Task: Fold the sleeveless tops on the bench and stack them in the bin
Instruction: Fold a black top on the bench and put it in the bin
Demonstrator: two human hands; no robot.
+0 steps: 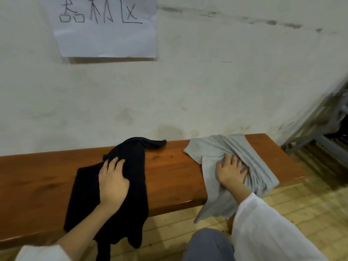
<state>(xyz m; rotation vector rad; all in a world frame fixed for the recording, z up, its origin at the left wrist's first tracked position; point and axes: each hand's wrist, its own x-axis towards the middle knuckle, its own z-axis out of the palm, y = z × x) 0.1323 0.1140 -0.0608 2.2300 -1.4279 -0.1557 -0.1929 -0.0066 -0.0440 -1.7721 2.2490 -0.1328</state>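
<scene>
2 tops on desk [169,166], neither folded. Left hand [113,179] lies flat on black top [131,204] at center-left, fingers relaxed; its long axis runs down-frame, over near edge. Right hand [229,172] presses bunched grey top [211,147] at right, fingers splayed. Bin out of view.

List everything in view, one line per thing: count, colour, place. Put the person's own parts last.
black top: one, black, left part of the bench, draped over its front edge
grey top: one, light grey, bunched on the bench's right end, hanging over the front
bench: one, reddish-brown wood, along the wall
paper sign: one, white with black handwriting, on the wall, upper left
wall: one, off-white, stained
floor: yellowish, below the bench
metal frame: grey, far right, blurred
left hand: one, rests on the black top
right hand: one, presses on the grey top
sleeves: two, white
trouser knee: one, grey-blue, bottom centre
</scene>
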